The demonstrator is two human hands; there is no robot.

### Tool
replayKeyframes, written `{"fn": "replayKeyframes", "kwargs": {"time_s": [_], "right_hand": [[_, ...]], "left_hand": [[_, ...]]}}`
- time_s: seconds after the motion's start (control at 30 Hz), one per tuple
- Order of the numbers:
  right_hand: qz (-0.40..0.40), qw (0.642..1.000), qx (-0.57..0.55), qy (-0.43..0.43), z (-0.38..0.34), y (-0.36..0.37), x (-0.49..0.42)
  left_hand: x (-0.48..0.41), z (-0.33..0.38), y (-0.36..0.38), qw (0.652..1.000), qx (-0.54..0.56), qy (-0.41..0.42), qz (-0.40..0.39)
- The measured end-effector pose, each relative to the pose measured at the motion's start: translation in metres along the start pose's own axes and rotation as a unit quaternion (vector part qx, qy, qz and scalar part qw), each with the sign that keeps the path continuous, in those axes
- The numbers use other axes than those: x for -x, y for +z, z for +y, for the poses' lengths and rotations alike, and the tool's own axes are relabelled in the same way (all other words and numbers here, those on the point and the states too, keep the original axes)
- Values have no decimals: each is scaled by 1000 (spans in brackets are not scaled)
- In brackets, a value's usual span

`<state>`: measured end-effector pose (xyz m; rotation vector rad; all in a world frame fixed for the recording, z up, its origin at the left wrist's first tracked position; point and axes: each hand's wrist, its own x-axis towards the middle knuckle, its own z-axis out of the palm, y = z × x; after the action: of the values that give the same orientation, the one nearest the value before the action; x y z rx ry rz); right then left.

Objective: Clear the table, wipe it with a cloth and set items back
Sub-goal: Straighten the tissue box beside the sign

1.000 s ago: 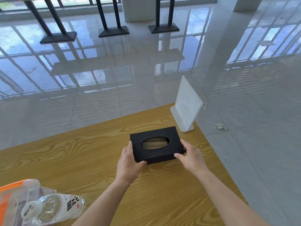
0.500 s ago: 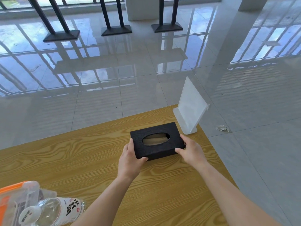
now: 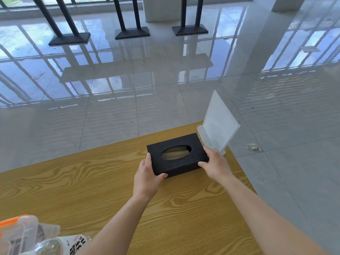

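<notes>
Now both hands grip a black tissue box by its short ends on the wooden tabletop. The left hand wraps the near-left corner, thumb along the front edge; the right hand closes on the opposite end, fingers over the top edge. Whether the box rests flat or is slightly raised is hard to tell. Through its oval opening something tan shows. Just beyond the right hand stands a frosted plastic sign holder, tilted, at the tabletop's far corner. Well back from the left hand, by the near edge, lie a clear bottle and an orange-lidded container.
</notes>
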<state>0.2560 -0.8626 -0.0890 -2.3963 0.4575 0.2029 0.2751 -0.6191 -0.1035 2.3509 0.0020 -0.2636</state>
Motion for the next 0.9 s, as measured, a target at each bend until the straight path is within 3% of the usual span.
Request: {"fn": "replayKeyframes", "kwargs": {"time_s": [0.53, 0.9], "right_hand": [[6, 1000, 5, -18, 4, -1, -24], [15, 995, -93, -5, 26, 2, -7]], "left_hand": [[-20, 3, -2, 1000, -1, 3, 1], [-20, 4, -1, 1000, -16, 11, 7]]}}
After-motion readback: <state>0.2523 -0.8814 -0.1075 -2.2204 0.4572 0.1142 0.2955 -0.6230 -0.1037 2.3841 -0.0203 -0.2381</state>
